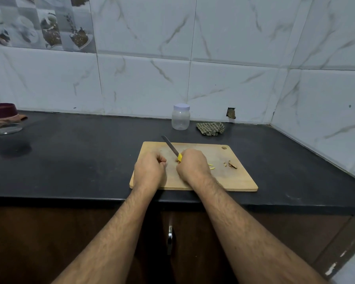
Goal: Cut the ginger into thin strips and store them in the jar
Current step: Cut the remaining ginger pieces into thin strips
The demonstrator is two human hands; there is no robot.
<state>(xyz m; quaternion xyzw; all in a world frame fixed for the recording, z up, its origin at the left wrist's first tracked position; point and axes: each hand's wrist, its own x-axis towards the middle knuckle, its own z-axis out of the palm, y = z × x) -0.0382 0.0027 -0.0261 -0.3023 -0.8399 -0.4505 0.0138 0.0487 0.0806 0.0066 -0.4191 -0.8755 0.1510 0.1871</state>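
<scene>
- Right hand (192, 163) clenches a yellow-handled steel knife (172, 149), blade pointing to 11 o'clock over the rectangular wooden board (230, 179).
- Left hand (150, 169) curled; contents hidden.
- Lidded clear plastic jar (180, 117) at 12 o'clock.

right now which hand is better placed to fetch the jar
Left. The left hand rests curled on the board, while the right hand grips the knife. The jar stands lidded behind the board.

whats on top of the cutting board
Both hands, left and right, the knife, yellow strips, brown peels. Anything under the hands is hidden.
</scene>
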